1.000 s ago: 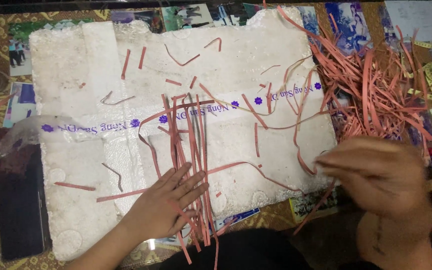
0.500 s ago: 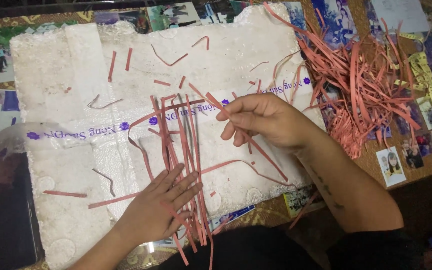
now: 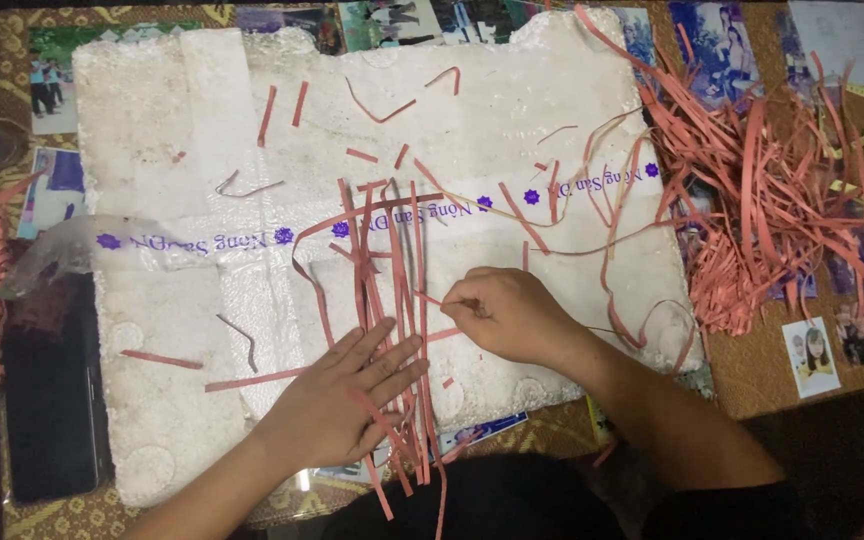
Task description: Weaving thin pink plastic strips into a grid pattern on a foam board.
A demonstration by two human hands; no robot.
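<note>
Left hand [image 3: 347,400] lies flat, fingers spread, palm down on the lower ends of the upright pink strips [image 3: 392,300], likely pinning them against the white foam board [image 3: 152,160] so they stay parallel. Right hand [image 3: 512,320] is curled, fingertips pinched on a thin crosswise strip [image 3: 432,298] just left of them; grip looks closed, though knuckles hide the thumb. Loose strip pile [image 3: 762,190] sits well beyond the right fingers.

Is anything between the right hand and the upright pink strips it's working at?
Nothing visible. The right hand already pinches a crosswise strip at the edge of the upright strips, which the left hand presses flat on the foam board.
</note>
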